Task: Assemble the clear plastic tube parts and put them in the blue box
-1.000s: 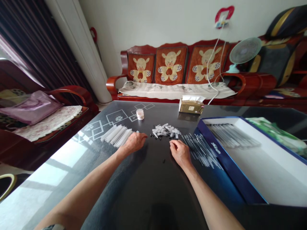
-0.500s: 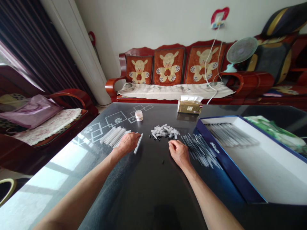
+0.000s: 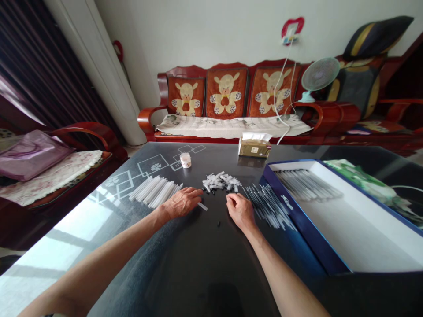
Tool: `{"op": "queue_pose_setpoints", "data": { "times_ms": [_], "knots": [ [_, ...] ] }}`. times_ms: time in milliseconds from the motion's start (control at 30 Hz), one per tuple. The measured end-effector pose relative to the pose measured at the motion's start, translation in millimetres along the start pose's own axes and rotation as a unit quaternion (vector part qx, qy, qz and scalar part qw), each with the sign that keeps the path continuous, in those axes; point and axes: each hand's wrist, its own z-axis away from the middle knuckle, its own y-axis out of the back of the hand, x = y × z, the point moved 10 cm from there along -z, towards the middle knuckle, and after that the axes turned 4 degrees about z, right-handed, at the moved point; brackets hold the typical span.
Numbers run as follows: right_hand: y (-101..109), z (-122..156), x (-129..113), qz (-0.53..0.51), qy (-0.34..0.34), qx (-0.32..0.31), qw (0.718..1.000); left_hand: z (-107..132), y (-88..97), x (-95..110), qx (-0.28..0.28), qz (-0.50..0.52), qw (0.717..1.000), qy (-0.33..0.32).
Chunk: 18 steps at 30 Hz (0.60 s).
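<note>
Head view: on a dark glossy surface [image 3: 211, 268], the left hand [image 3: 181, 202] lies palm down, its grip flat and wide, holding nothing that shows, with a loose short white tube [image 3: 202, 206] just past the fingertips. A bundle of white plastic tubes [image 3: 153, 192] lies just beside that hand. The right hand [image 3: 240, 211] is curled into a narrow grip; whether anything sits inside the fingers, I cannot tell. Between the hands, farther out, sits a heap of small white pieces with black tips [image 3: 220, 182], and a lone black piece [image 3: 218, 223] lies nearer the person. To the right fan thin dark-tipped rods [image 3: 266, 206], beside a blue-rimmed cardboard box [image 3: 290, 207] with more rods inside. All of these look light, stiff and apt to roll on the slick top; the tubes would probably pinch best by the barrel, between fingertips.
</note>
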Motion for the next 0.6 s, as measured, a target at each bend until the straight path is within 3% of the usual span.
{"op": "queue_pose_setpoints", "data": {
  "times_ms": [133, 233, 433, 600],
  "knots": [
    [-0.7, -0.3, 0.5, 0.000, -0.007, -0.003, 1.000, -21.1, 7.0, -2.0, 0.107, 0.051, 0.992, 0.052],
    [0.4, -0.9, 1.5, -0.008, -0.010, 0.005, 1.000, -44.8, 0.0, -3.2, 0.155, 0.072, 0.978, 0.116],
    [2.5, -1.2, 2.1, -0.012, -0.013, 0.015, 1.000, -80.0, -28.5, 2.1, 0.140, 0.056, 0.972, 0.181],
    [2.9, -2.6, 3.1, -0.023, -0.012, 0.011, 1.000, -78.3, -25.1, 1.7, 0.192, 0.044, 0.969, 0.152]
  ]
}}
